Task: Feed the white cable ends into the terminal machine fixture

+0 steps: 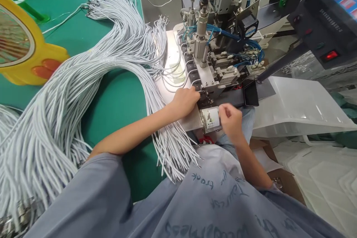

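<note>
Left of the machine (pixel 200 50), white cables (pixel 95 65) trail toward you, nearer your left hand (pixel 185 101) than your right hand (pixel 231 122), both curled, contents impossible to tell.

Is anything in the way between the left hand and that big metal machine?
Nothing that I can see. The left hand is right up at the machine's front edge. The white cable bundle passes under the forearm, not before the fingers. Their tips are hidden, so touching is unclear.
</note>
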Motion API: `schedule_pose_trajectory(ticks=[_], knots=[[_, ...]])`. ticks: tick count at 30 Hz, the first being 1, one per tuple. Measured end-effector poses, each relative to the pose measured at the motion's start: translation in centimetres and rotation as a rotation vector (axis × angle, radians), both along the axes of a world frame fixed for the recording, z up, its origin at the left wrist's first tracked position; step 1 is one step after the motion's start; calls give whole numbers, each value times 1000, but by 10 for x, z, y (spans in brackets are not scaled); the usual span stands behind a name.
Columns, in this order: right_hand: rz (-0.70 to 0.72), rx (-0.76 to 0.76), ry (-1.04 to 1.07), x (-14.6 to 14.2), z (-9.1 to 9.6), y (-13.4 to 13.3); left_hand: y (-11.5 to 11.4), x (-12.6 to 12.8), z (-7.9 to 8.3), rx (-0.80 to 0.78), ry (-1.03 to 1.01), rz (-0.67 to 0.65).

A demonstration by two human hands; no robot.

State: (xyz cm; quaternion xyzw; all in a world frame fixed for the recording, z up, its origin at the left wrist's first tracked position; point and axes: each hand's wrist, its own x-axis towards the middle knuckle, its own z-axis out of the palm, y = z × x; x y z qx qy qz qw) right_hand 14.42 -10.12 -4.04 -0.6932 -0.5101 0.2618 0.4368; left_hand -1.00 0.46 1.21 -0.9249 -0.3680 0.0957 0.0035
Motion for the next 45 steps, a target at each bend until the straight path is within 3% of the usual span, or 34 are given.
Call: schedule_pose_trajectory(ticks=[5,8,11,14,18,22,25,28,30,36,42,45], knots=[[400,-253,-18,-52,-1,-40,5,-1,-2,13,-5,29],[490,-284,-15,-68,-6,-40,5,0,-2,28,-31,31],[476,-238,-48,-71,-8,-38,-2,4,1,-17,-85,33],[403,-239,-96,-70,-11,-38,-20,9,2,-218,-295,-67],[468,-222,-47,-60,-7,-43,-46,14,-2,-625,-647,-383],[599,-288,36,-27,16,-46,-52,14,-7,-831,-755,-390],[455,-272,102,1,34,-43,-48,14,-9,-867,-771,-323],[189,-107,214,16,42,-37,-42,14,-10,-905,-850,-235],[84,-2,322,18,42,-32,-40,14,-10,-906,-915,-200],[109,94,577,12,30,-24,-35,12,-6,-893,-1008,-179],[96,143,477,9,29,-19,-37,13,-6,-850,-1020,-183],[131,87,469,13,34,-15,-35,12,-8,-766,-982,-228]])
